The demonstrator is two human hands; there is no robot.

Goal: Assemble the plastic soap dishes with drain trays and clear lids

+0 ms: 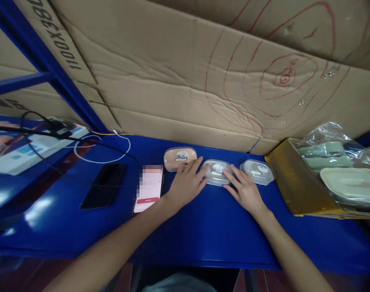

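Three small oval containers with clear covers and round stickers stand in a row on the blue table: a pink container [173,159] on the left, a grey container [217,178] in the middle and a whitish container [262,177] on the right. My left hand [187,182] has its fingers spread, the tips beside the middle container and over the lower right edge of the pink one. Against the middle container's right side rest the spread fingers of my right hand [244,188], close to the whitish one. Neither hand is closed round anything.
A lit phone [148,190] and a dark phone [104,186] lie left of my left hand. Cables and a white power strip [20,158] are further left. An open cardboard box [294,182] with wrapped containers stands right. Cardboard [160,81] walls the back.
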